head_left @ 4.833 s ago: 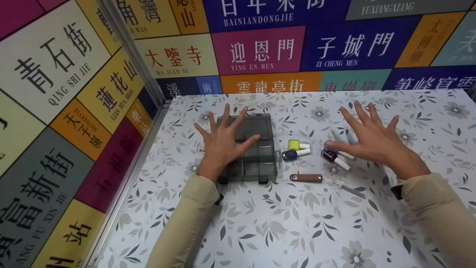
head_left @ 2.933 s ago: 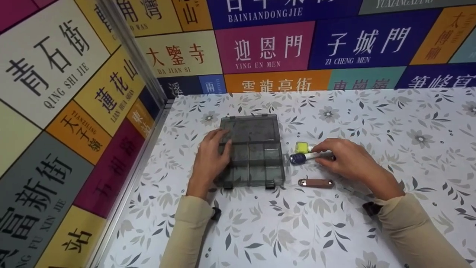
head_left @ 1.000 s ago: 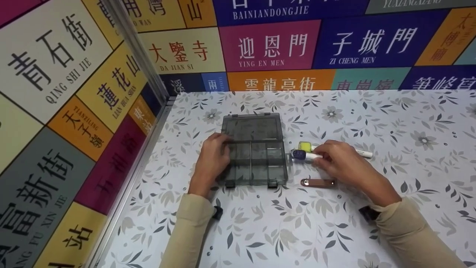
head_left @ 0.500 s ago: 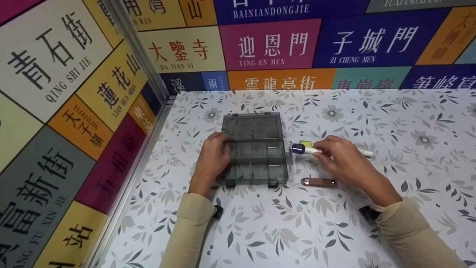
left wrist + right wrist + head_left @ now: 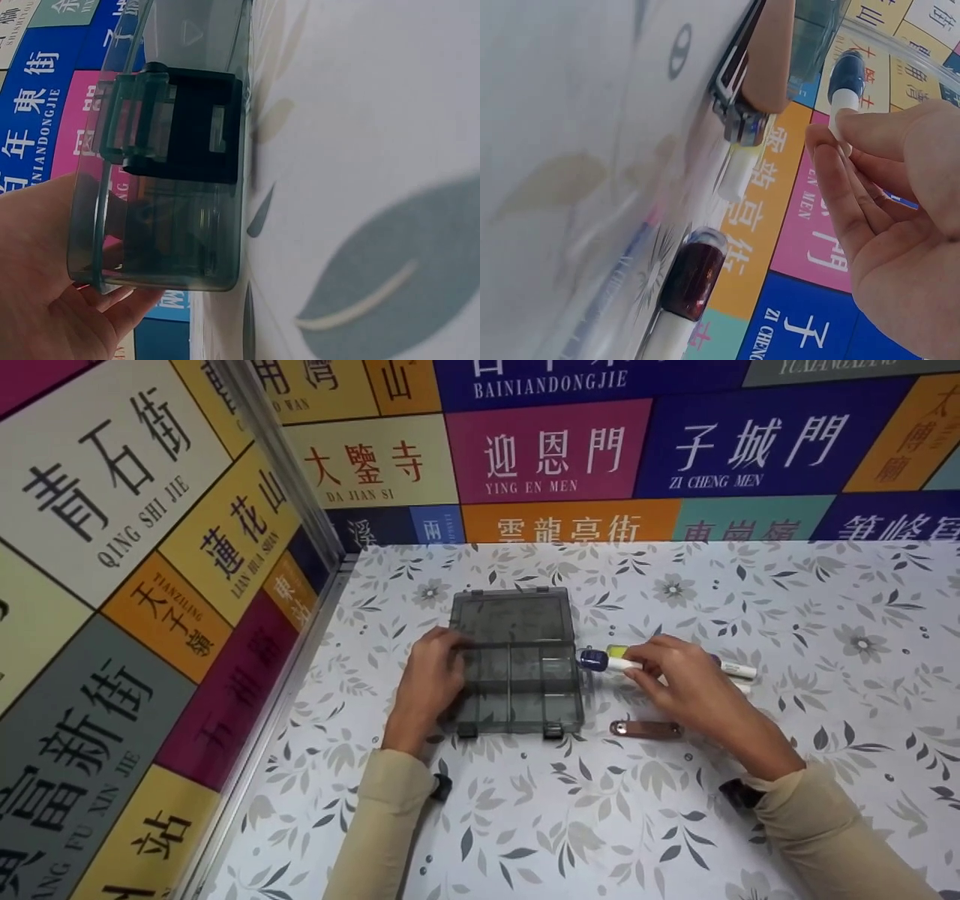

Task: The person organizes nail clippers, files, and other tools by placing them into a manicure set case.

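Observation:
A dark see-through compartment box [image 5: 495, 688] lies on the table, its lid [image 5: 514, 615] laid back on the far side. My left hand [image 5: 426, 686] grips the box's left wall. In the left wrist view, fingers show around and through the wall beside a black latch [image 5: 202, 124]. My right hand [image 5: 694, 682] pinches the white cap of a dark blue nail polish bottle [image 5: 594, 660] between thumb and fingers. The bottle is held sideways, its glass end at the box's right edge. A yellow nail polish bottle [image 5: 617, 651] lies just behind it, partly hidden.
A brown nail clipper [image 5: 645, 729] lies in front of the right hand. In the right wrist view, a dark red nail polish bottle [image 5: 694, 277] and a thin clear stick [image 5: 615, 277] lie on the flowered table. Printed panels [image 5: 555, 457] stand behind.
Both hands were spread above the table. Since then, the left has taken hold of the box, and the right has picked up the dark blue bottle and brought it left toward the box.

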`<state>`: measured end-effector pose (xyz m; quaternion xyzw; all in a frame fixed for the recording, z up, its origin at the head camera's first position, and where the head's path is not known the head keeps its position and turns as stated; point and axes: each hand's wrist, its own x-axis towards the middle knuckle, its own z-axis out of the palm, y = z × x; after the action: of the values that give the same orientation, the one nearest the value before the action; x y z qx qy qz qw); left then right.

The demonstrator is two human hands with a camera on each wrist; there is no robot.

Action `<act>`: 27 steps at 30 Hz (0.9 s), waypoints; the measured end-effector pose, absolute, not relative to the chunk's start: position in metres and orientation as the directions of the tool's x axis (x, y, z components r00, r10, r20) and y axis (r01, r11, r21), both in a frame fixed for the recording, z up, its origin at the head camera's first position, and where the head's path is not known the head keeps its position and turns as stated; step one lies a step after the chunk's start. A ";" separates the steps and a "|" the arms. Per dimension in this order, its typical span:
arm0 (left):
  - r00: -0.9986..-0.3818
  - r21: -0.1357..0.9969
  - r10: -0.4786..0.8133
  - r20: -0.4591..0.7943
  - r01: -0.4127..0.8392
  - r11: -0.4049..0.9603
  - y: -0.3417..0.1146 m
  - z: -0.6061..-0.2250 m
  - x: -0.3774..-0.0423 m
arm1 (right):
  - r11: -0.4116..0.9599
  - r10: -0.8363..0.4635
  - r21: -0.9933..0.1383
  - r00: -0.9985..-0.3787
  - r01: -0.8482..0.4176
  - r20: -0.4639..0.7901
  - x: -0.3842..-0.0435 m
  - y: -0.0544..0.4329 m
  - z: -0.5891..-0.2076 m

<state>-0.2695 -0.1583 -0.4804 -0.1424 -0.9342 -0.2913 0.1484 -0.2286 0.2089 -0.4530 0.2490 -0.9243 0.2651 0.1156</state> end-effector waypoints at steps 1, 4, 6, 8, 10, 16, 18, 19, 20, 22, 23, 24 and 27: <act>-0.915 0.504 0.177 0.363 0.353 0.788 -0.159 -0.480 -0.269 | 0.734 -0.398 -0.434 -0.849 -0.522 0.347 -0.229 0.207 -0.453; -0.905 0.503 0.175 0.388 0.367 0.782 -0.160 -0.481 -0.269 | 0.727 -0.400 -0.441 -0.846 -0.527 0.351 -0.231 0.201 -0.452; -0.899 0.498 0.173 0.403 0.375 0.782 -0.161 -0.482 -0.269 | 0.717 -0.405 -0.449 -0.843 -0.533 0.354 -0.232 0.198 -0.452; -0.894 0.497 0.173 0.413 0.380 0.780 -0.162 -0.482 -0.270 | 0.711 -0.409 -0.454 -0.841 -0.537 0.355 -0.233 0.194 -0.451; -0.895 0.500 0.170 0.411 0.378 0.779 -0.163 -0.482 -0.270 | 0.709 -0.411 -0.455 -0.840 -0.539 0.355 -0.235 0.191 -0.451; -0.904 0.528 0.146 0.402 0.359 0.770 -0.166 -0.481 -0.272 | 0.707 -0.420 -0.450 -0.837 -0.545 0.352 -0.237 0.183 -0.451; -0.910 0.542 0.134 0.392 0.346 0.766 -0.168 -0.480 -0.273 | 0.707 -0.420 -0.452 -0.837 -0.545 0.352 -0.238 0.180 -0.451; -0.915 0.551 0.127 0.383 0.337 0.764 -0.170 -0.480 -0.273 | 0.708 -0.419 -0.452 -0.838 -0.543 0.350 -0.239 0.179 -0.451; -0.917 0.559 0.123 0.379 0.333 0.759 -0.171 -0.479 -0.273 | 0.708 -0.417 -0.455 -0.840 -0.540 0.349 -0.239 0.177 -0.451; -0.923 0.581 0.112 0.369 0.323 0.747 -0.175 -0.477 -0.273 | 0.708 -0.412 -0.464 -0.845 -0.533 0.342 -0.240 0.174 -0.452; -0.925 0.590 0.106 0.365 0.318 0.743 -0.177 -0.476 -0.273 | 0.709 -0.409 -0.467 -0.847 -0.529 0.338 -0.240 0.172 -0.452; -0.928 0.600 0.101 0.359 0.312 0.737 -0.179 -0.475 -0.273 | 0.710 -0.407 -0.469 -0.850 -0.525 0.335 -0.241 0.171 -0.452; -0.940 0.612 0.084 0.331 0.281 0.739 -0.186 -0.472 -0.273 | 0.713 -0.402 -0.471 -0.853 -0.520 0.332 -0.243 0.167 -0.453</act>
<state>-0.2731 -0.1862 -0.4721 -0.0991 -0.9217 -0.3472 0.1421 -0.2425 0.1667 -0.4533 0.2506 -0.9197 0.2842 0.1032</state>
